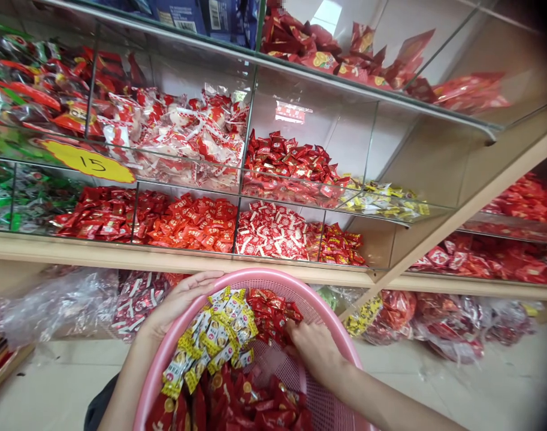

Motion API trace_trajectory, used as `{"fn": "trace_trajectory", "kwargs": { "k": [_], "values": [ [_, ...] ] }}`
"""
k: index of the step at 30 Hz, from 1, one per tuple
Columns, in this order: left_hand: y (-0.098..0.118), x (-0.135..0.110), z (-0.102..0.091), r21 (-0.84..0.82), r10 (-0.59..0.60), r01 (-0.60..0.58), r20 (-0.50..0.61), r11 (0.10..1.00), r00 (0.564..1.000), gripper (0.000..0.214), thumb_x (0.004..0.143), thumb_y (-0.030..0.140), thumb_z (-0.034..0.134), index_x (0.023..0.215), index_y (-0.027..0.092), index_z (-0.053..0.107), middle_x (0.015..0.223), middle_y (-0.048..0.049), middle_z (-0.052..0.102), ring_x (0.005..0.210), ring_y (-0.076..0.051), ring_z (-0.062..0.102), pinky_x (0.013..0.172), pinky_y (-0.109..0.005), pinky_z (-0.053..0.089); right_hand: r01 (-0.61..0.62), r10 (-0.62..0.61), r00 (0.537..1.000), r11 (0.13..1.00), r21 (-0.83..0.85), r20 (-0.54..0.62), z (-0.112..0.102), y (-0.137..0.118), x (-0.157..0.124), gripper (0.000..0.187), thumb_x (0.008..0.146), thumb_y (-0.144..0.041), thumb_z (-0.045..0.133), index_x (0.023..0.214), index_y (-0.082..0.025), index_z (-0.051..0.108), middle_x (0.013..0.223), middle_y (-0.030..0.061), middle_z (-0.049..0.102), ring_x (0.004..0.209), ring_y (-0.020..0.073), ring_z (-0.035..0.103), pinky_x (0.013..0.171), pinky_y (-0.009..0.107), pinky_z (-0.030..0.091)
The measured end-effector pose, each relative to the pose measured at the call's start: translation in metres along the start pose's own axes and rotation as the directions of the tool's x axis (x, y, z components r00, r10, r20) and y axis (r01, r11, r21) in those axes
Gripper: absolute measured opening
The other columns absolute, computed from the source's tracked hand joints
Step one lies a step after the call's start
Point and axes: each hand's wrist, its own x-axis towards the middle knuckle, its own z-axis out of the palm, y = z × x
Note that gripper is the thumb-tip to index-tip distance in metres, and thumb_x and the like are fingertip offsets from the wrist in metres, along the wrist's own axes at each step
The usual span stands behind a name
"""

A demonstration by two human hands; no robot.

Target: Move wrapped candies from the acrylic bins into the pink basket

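Note:
A pink plastic basket is tilted toward me below the shelves. My left hand grips its left side, with fingers stretched along the outside of the rim. Inside the basket, my right hand has curled fingers at a pile of small red-wrapped candies; the fingertips are partly hidden among them. Yellow-and-white wrapped candies lie at the basket's left side. Nearest me in the basket are larger dark-red packets with orange fruit prints.
Glass-fronted shelf bins hold red-wrapped candies, red-and-white candies and yellow candies. A yellow price tag reads 15. A slanting wooden divider stands at right. Plastic bags of candies sit beneath the shelf.

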Motion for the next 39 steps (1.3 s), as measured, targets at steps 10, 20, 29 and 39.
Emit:
{"fn": "trace_trajectory", "kwargs": {
  "k": [10, 20, 29, 39],
  "values": [
    [0.000, -0.001, -0.002, -0.025, -0.023, 0.023, 0.011, 0.999, 1.000, 0.036, 0.071, 0.028, 0.060, 0.106, 0.019, 0.058, 0.116, -0.0057, 0.056, 0.107, -0.018, 0.050, 0.090, -0.021, 0.039, -0.030, 0.029, 0.999, 0.999, 0.012, 0.030, -0.003, 0.000, 0.000, 0.032, 0.073, -0.031, 0.061, 0.097, -0.010, 0.057, 0.074, 0.0116, 0.066, 0.070, 0.0247, 0.064, 0.055, 0.028, 0.046],
    [0.004, -0.005, -0.004, 0.006, -0.034, 0.034, 0.021, 0.999, 0.999, 0.035, 0.073, 0.031, 0.058, 0.106, 0.020, 0.058, 0.117, -0.0046, 0.055, 0.109, -0.020, 0.049, 0.086, -0.021, 0.040, -0.121, 0.393, 0.873, 0.750, 0.650, -0.290, 0.007, 0.034, -0.052, 0.029, 0.083, -0.046, 0.040, 0.080, -0.020, 0.052, 0.063, 0.0007, 0.059, 0.053, 0.0129, 0.055, 0.049, 0.022, 0.040],
    [0.007, -0.014, -0.008, -0.024, -0.092, 0.092, -0.024, 0.996, 0.995, 0.038, 0.072, 0.027, 0.060, 0.108, 0.019, 0.057, 0.119, -0.0047, 0.054, 0.109, -0.018, 0.048, 0.083, -0.016, 0.042, 0.152, 0.711, 0.702, -0.086, 0.985, -0.046, 0.060, 0.013, -0.085, 0.054, 0.078, -0.048, 0.045, 0.126, -0.023, 0.037, 0.130, 0.0055, 0.042, 0.118, 0.0216, 0.040, 0.091, 0.030, 0.039],
    [-0.002, -0.042, -0.009, -0.135, -0.151, 0.136, -0.111, 0.981, 0.982, 0.045, 0.068, 0.030, 0.063, 0.112, 0.021, 0.054, 0.114, -0.0071, 0.057, 0.104, -0.023, 0.053, 0.084, -0.027, 0.045, 0.062, 0.516, 0.856, -0.131, 0.989, 0.015, 0.060, 0.026, -0.067, 0.060, 0.071, -0.046, 0.056, 0.125, -0.024, 0.043, 0.132, 0.0021, 0.040, 0.125, 0.0227, 0.029, 0.103, 0.033, 0.024]
  ]
}}
